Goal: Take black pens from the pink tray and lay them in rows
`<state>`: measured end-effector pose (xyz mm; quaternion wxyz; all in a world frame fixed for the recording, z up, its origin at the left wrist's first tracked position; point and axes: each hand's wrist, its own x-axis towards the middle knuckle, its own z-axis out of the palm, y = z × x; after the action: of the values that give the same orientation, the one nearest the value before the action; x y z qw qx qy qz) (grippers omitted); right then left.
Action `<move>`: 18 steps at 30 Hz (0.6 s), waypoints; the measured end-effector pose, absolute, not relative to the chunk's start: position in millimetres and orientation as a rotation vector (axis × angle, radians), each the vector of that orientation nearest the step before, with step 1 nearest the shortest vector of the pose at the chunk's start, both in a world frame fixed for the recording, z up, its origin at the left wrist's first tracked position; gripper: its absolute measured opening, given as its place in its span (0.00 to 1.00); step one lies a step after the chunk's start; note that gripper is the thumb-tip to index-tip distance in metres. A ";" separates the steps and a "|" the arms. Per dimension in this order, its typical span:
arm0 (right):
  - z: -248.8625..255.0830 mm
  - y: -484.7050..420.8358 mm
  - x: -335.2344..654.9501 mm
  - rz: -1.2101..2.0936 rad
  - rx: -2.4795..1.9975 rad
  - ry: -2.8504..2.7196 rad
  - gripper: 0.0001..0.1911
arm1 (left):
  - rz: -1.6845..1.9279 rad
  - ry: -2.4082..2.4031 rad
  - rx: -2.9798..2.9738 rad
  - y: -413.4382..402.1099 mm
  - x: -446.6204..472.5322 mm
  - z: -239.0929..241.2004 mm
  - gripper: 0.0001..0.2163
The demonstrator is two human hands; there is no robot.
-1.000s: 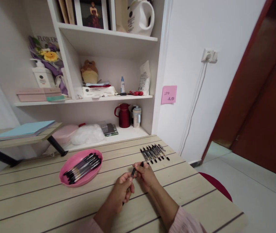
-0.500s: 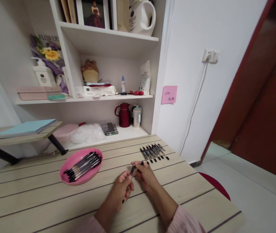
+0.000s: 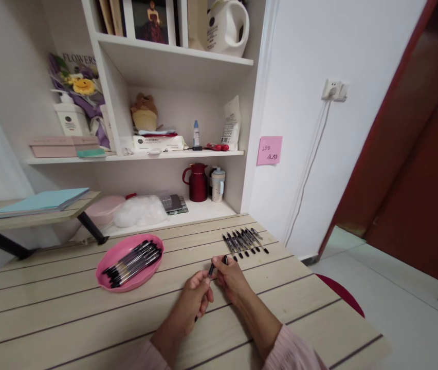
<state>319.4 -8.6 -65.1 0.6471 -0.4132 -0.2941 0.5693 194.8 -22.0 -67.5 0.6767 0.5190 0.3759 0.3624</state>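
Note:
My left hand is closed around a black pen, whose upper end points up and away between the fingers; its other end shows below the palm. Beside it, my right hand pinches a small black piece that looks like a pen cap. The fingertips of both hands nearly meet above the table. Beyond the right hand, several pens lie side by side on the wood. To the left, a pink bowl holds a bundle of more black-ended pens.
The striped wooden table backs onto white shelves. A small raised stand with blue paper is at the left. A red jug and a light cup stand behind. At the right is a red stool.
My right fingers have shifted slightly, and the black piece in them sits a little higher. The pen in my left hand stays almost in place. The view has moved slightly.

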 end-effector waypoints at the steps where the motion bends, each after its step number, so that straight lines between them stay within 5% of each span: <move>1: -65.5 -8.3 319.3 1.296 -0.928 -0.668 0.21 | 0.812 0.840 1.168 -21.7 194.7 -68.1 0.16; 9: -61.3 -4.5 327.9 1.128 -0.842 -0.541 0.18 | 0.777 0.846 1.177 -21.1 194.6 -68.1 0.18; 18: -69.0 -1.1 329.9 0.978 -1.230 -0.729 0.09 | 0.824 0.804 1.127 -23.6 191.2 -63.0 0.17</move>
<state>329.9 -1.1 -69.0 0.6476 -0.5410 -0.3207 0.4301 191.2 -23.6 -63.0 0.6929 0.5044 0.3599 0.3688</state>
